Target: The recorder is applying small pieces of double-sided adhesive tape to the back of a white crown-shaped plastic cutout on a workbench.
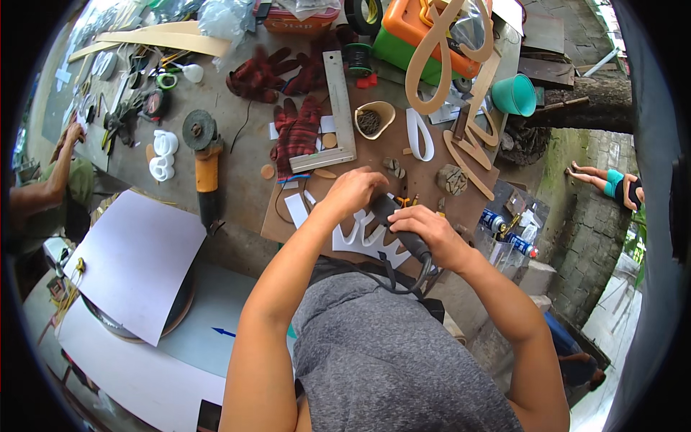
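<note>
My right hand is closed around the body of a black corded handheld power tool, its cable running down past my waist. My left hand is at the tool's front end with fingers bent; the fingertips and whatever they touch there are hidden. Below the tool lies a white cut-out sheet with pointed curves, on a brown board. Small orange-handled pliers lie partly behind the tool. Just beyond my left hand are a metal try square and a red-and-black knit glove.
An angle grinder lies left, near white foam-like figure shapes. A cup of nails, stone-like lumps and tan cut-out letters sit beyond. Two blue canisters are at right. Another person's arm reaches in from the left.
</note>
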A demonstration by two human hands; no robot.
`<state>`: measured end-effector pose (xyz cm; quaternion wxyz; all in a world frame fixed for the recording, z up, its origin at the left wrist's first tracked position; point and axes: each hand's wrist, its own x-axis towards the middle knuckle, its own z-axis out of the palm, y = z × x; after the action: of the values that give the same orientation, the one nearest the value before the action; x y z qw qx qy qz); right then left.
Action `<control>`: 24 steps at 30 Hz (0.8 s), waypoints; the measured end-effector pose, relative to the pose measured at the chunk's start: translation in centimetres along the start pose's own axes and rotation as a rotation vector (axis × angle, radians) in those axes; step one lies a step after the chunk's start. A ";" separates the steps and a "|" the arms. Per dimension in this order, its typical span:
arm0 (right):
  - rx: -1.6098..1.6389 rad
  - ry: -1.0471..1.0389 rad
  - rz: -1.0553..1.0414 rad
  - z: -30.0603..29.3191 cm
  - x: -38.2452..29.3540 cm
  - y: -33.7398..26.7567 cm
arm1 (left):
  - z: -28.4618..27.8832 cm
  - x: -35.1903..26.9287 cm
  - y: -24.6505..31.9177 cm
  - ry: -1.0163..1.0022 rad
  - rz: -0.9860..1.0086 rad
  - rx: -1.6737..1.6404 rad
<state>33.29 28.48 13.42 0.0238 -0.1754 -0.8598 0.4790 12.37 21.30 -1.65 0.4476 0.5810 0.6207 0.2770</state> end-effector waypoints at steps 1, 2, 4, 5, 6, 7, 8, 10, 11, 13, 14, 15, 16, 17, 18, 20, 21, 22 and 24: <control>-0.005 -0.013 0.007 0.0 -0.1 0.1 | -0.1 0.2 0.2 -0.011 0.003 -0.006; -0.015 -0.022 0.009 0.0 -0.2 0.5 | -0.2 0.4 0.4 -0.074 -0.002 -0.003; 0.009 -0.019 0.027 -0.2 0.1 -0.1 | -0.4 0.8 0.7 -0.190 -0.028 0.017; 0.029 -0.016 0.035 -0.3 0.3 -0.3 | -0.5 1.0 0.8 -0.200 -0.029 0.011; 0.034 -0.016 0.044 -0.4 0.4 -0.3 | -0.7 1.4 1.0 -0.246 -0.041 0.046; 0.037 -0.025 0.039 -0.4 0.5 -0.3 | -0.9 1.7 1.1 -0.293 -0.052 0.081; 0.041 -0.033 0.034 -0.5 0.5 -0.2 | -0.8 1.9 1.1 -0.301 -0.054 0.076; 0.040 -0.053 0.041 -0.7 0.5 -0.1 | -0.8 2.2 1.0 -0.344 -0.031 0.136; 0.035 -0.073 0.040 -0.7 0.5 0.0 | -0.8 2.3 1.0 -0.350 -0.033 0.133; 0.042 -0.065 0.041 -0.6 0.5 0.1 | -1.1 2.4 1.1 -0.371 -0.004 0.153; 0.043 -0.058 0.036 -0.6 0.5 0.1 | -1.1 2.3 1.1 -0.376 -0.005 0.152; 0.046 -0.057 0.039 -0.5 0.4 0.3 | -1.2 2.3 1.1 -0.353 -0.006 0.140; 0.036 -0.063 0.034 -0.4 0.3 0.4 | -1.2 2.2 1.1 -0.329 -0.006 0.130; 0.025 -0.070 0.027 -0.3 0.3 0.5 | -1.1 2.1 1.1 -0.332 -0.006 0.129; 0.027 -0.069 0.028 -0.3 0.3 0.5 | -1.0 2.0 1.1 -0.321 -0.003 0.129; 0.034 -0.069 0.032 -0.5 0.3 0.4 | -0.8 2.0 1.0 -0.310 0.000 0.129; 0.036 -0.069 0.030 -0.5 0.4 0.3 | -0.6 1.9 0.8 -0.314 0.017 0.136; 0.040 -0.066 0.029 -0.5 0.4 0.3 | -0.5 1.8 0.7 -0.317 0.033 0.143; 0.044 -0.062 0.026 -0.6 0.5 0.3 | -0.3 1.9 0.5 -0.310 0.029 0.137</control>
<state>33.04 29.22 13.45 -0.0050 -0.1710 -0.8471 0.5032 12.48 23.25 -1.53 0.4935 0.6548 0.5531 0.1477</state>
